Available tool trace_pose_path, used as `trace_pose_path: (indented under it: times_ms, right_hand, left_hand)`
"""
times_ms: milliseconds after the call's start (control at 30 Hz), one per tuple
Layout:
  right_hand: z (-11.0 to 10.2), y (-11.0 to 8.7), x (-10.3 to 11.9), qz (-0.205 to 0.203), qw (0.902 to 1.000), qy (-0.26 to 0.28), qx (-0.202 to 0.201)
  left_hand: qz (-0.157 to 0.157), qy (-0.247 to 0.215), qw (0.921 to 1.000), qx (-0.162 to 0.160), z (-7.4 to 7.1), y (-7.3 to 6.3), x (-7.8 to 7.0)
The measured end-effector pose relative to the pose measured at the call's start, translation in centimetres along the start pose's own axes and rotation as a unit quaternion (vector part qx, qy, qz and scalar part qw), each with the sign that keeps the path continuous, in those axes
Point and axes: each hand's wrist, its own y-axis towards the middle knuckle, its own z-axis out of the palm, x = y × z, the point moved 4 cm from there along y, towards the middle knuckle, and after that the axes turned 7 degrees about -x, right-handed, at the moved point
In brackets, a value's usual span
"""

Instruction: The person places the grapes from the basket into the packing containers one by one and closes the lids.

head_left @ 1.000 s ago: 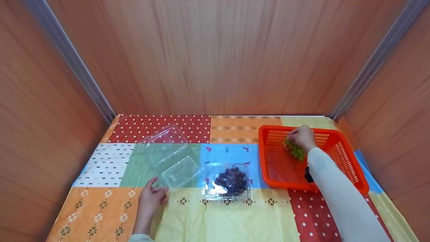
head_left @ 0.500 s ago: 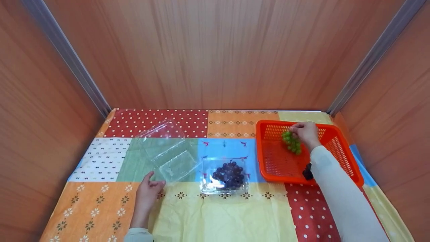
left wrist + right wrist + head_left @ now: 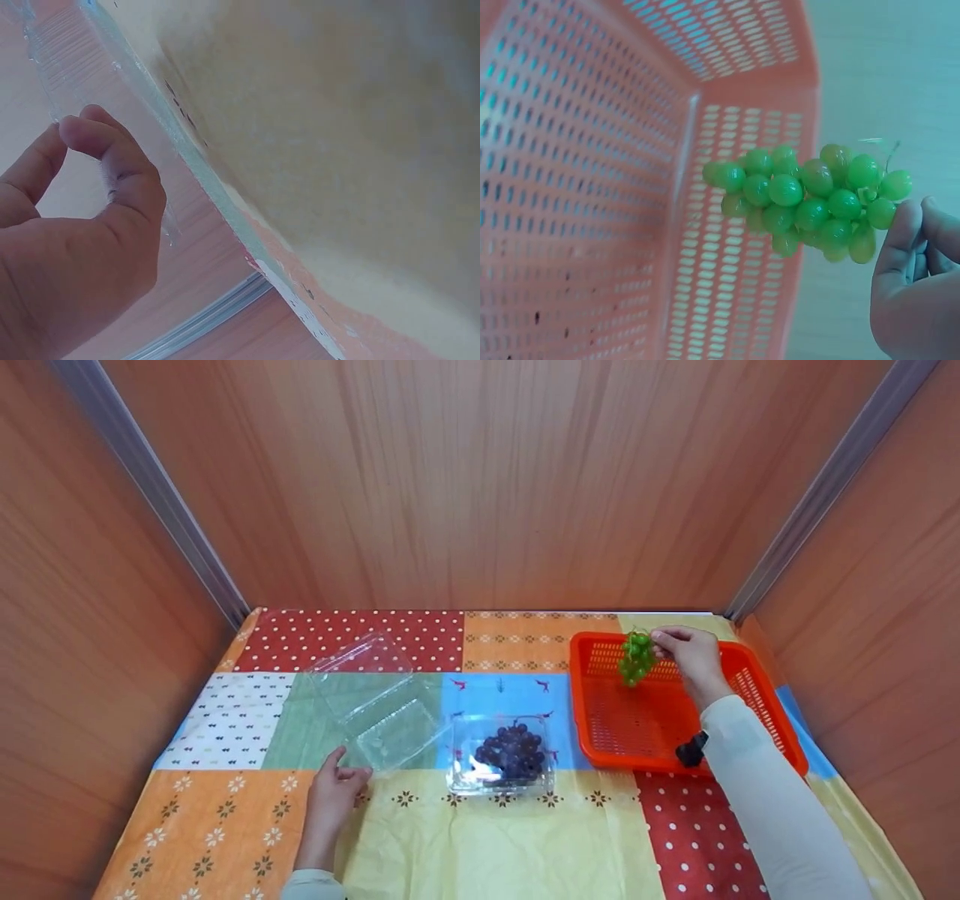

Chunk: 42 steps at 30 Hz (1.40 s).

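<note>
My right hand (image 3: 694,656) pinches a bunch of green grapes (image 3: 637,658) by its stem end, between thumb and fingertip. In the right wrist view the grapes (image 3: 795,199) hang in front of a perforated basket wall. The orange basket (image 3: 622,750) stands at the right of the table. My left hand (image 3: 334,795) is beside the near left edge of a clear plastic clamshell box (image 3: 386,697), whose lid lies folded back. Its thumb and fingers are bent, fingertips right at the plastic edge in the left wrist view. A second clear box (image 3: 465,780) holds dark purple grapes (image 3: 512,751).
A patchwork-patterned tablecloth (image 3: 487,840) covers the table. Wood-grain panels (image 3: 480,487) rise at the back and both sides, joined by grey metal corner strips (image 3: 150,487). A black wrist device (image 3: 691,750) sits at the right sleeve, over the basket.
My right hand has lifted the green grapes from the basket floor up toward its back rim and slightly left. The left hand and both boxes stay about where they were.
</note>
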Motion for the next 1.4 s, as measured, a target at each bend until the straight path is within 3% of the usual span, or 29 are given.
trace_pose_path:
  times_ms: [167, 400, 833, 1167, 1400]
  right_hand:
    - [0.5, -0.8, 1.2, -0.003, 0.9995, 0.031, 0.009]
    - [2.2, -1.8, 1.8, 0.006, 0.9928, 0.116, 0.029]
    - [6.0, -4.2, 4.2, -0.044, 0.9932, 0.093, 0.054]
    - [11.2, -5.7, 5.3, -0.078, 0.9879, 0.077, 0.11]
    - [14.9, -6.8, 4.3, -0.079, 0.9822, 0.093, 0.143]
  left_hand:
    - [0.006, -0.011, 0.9999, 0.002, 0.4, -0.1, 0.0]
    - [0.002, -0.016, 0.9999, 0.001, 0.1, -0.2, 0.1]
    - [0.006, -0.016, 0.9999, 0.002, 0.3, -0.1, 0.3]
    - [0.007, -0.029, 0.9996, -0.002, 0.2, -0.4, 0.2]
    - [0.004, -0.034, 0.9994, 0.002, 0.3, -0.5, 0.4]
